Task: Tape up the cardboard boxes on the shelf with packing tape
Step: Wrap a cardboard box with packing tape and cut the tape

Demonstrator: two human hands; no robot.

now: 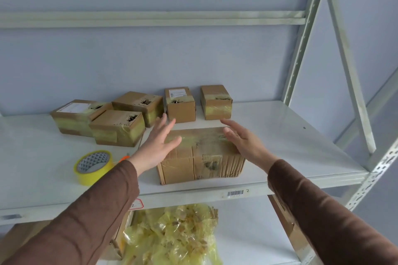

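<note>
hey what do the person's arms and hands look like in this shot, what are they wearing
Both arms wear long brown sleeves of plain soft fabric, ending at the wrists. The left hand and right hand are bare: no gloves, rings, watch or bracelets visible. No markings or logos show on the sleeves.

Both hands are open with straight fingers over the big box [202,155] at the shelf [280,135] front: left hand [157,146], right hand [243,140]. A tape roll [93,166] lies left of it. Five small boxes [117,128] stand behind.
</note>
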